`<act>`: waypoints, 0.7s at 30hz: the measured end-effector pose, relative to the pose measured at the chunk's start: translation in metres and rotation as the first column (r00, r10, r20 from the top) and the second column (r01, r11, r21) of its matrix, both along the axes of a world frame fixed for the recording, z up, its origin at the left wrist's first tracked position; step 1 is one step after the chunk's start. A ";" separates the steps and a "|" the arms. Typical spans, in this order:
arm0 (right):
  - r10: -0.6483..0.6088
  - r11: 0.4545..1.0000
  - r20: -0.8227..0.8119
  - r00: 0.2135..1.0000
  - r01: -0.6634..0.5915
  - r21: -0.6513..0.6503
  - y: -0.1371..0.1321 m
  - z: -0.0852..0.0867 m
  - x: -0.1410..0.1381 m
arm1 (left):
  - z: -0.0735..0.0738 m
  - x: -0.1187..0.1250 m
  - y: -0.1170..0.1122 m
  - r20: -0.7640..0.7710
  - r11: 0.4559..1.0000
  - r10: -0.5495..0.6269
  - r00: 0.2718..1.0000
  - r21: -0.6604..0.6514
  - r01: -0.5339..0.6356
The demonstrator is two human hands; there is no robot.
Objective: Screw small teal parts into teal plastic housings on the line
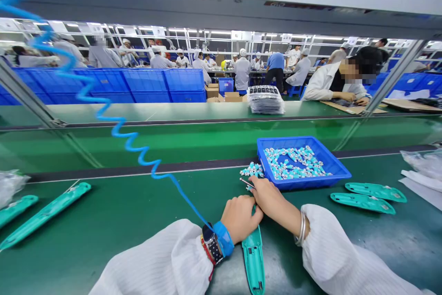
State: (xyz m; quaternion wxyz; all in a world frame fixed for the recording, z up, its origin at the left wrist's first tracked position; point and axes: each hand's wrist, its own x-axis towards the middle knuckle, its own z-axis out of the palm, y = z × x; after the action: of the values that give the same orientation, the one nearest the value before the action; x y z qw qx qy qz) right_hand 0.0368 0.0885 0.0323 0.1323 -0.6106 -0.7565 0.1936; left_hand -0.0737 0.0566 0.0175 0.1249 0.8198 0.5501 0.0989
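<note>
My left hand (241, 218) is closed round the top of a long teal plastic shell (253, 263) lying on the green table. Its wrist wears a blue strap joined to a coiled blue cord (124, 136). My right hand (272, 200) is pinched on thin metal tweezers (247, 183), right above the shell's upper end. The tweezer tips sit close to a small heap of blue-and-white parts (252, 170) on the table. Behind that heap stands a blue tray (336, 166) with several more of the same small parts.
Two teal shells (362, 202) lie at the right, others (44, 214) at the left. Plastic bags (423, 164) sit at the far right. A green conveyor belt (172, 141) runs behind. A stack of trays (265, 99) and a seated person's hands (352, 98) are beyond it.
</note>
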 end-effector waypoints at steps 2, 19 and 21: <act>0.017 1.000 -0.043 0.999 -0.016 0.013 -0.011 0.009 0.003 | 0.002 0.000 0.001 -0.001 1.000 0.001 1.000 -0.012 -0.001; 0.174 0.976 -0.979 -0.107 0.151 0.157 -0.082 0.026 -0.004 | 0.014 0.017 0.006 -0.069 0.992 -0.063 0.996 -0.109 0.056; 0.216 0.965 -0.972 -0.091 0.173 0.198 -0.082 0.024 -0.005 | 0.013 0.018 0.007 -0.066 0.991 -0.061 0.996 -0.127 0.052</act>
State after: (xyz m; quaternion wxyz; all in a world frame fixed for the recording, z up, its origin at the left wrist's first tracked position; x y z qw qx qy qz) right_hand 0.0318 0.0064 0.0568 0.7233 -0.2309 -0.4379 0.4813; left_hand -0.0556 0.0631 0.0305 0.1594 0.8286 0.5358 0.0320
